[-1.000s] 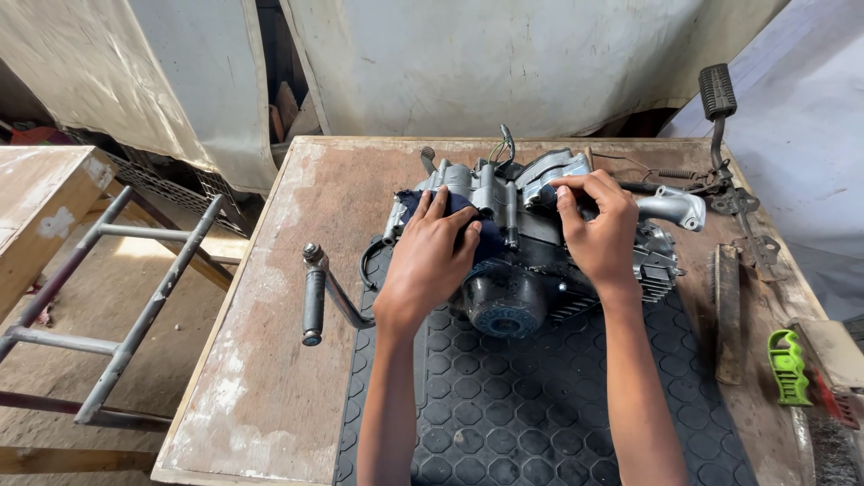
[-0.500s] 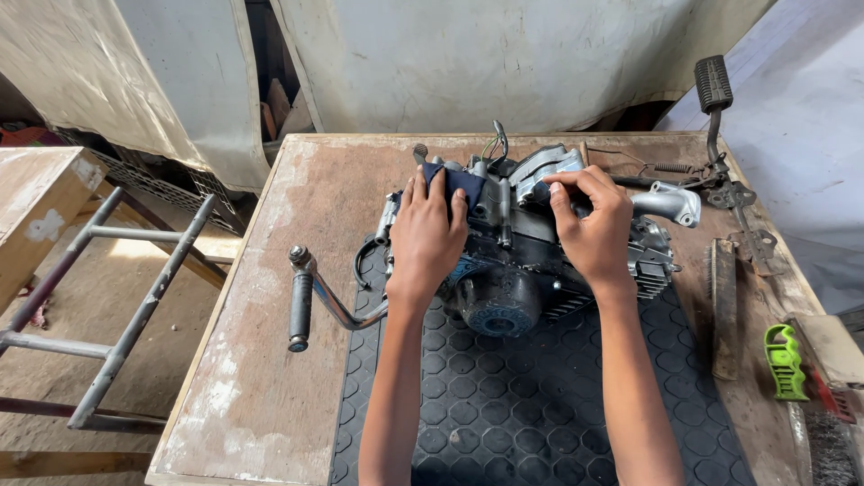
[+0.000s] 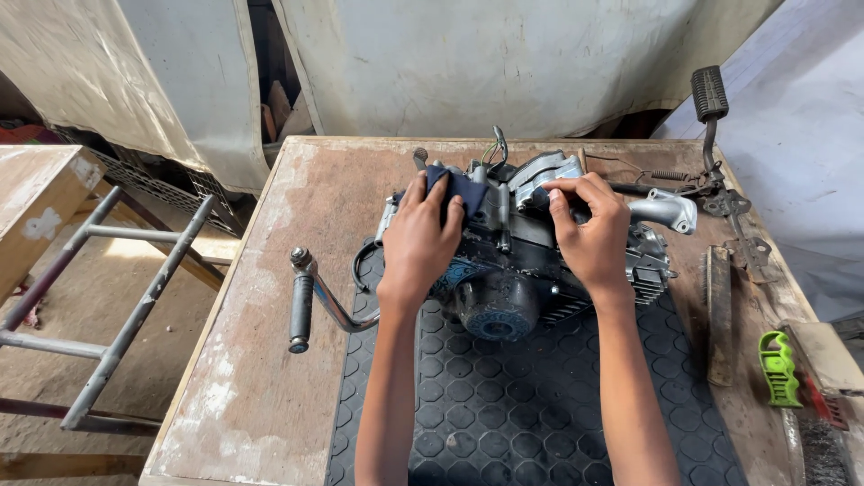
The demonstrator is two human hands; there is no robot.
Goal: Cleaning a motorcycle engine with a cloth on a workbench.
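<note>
A dark, greasy small engine (image 3: 517, 270) lies on a black rubber mat (image 3: 531, 405) on a worn wooden table (image 3: 270, 360). My left hand (image 3: 421, 241) presses a dark blue cloth (image 3: 459, 187) flat against the engine's upper left side. My right hand (image 3: 589, 234) grips the engine's top right, fingers curled over a grey metal cover (image 3: 544, 171). A kick lever (image 3: 306, 301) with a ribbed grip sticks out to the left of the engine.
A foot pedal lever (image 3: 711, 117) and springs lie at the table's far right. A flat file (image 3: 718, 310), a green-handled tool (image 3: 778, 369) and a wire brush (image 3: 823, 441) rest along the right edge. A metal frame (image 3: 117, 306) stands left of the table.
My left hand has slid the blue cloth up and away over the engine's top left. My right hand has stayed on the engine's right side.
</note>
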